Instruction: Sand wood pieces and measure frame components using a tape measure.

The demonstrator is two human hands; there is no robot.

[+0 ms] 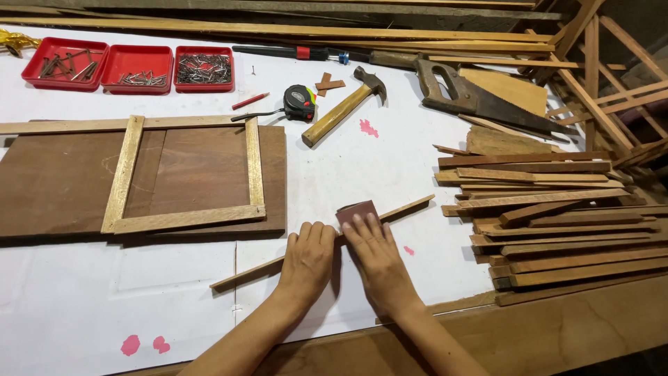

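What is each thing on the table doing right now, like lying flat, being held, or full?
Thin wooden strip: flat on the white table, pinned by both hands.
Reddish-brown sandpaper piece: pressed on the strip.
Left hand: flat on the strip.
Right hand: fingers on the sandpaper.
Pale wooden frame: lying on a dark board.
Wooden-handled hammer: lying untouched.
Three red trays: holding nails.
Handsaw: lying flat.

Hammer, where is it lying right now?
Head view: the hammer lies on the white table top, upper centre, between the tape measure and the handsaw.
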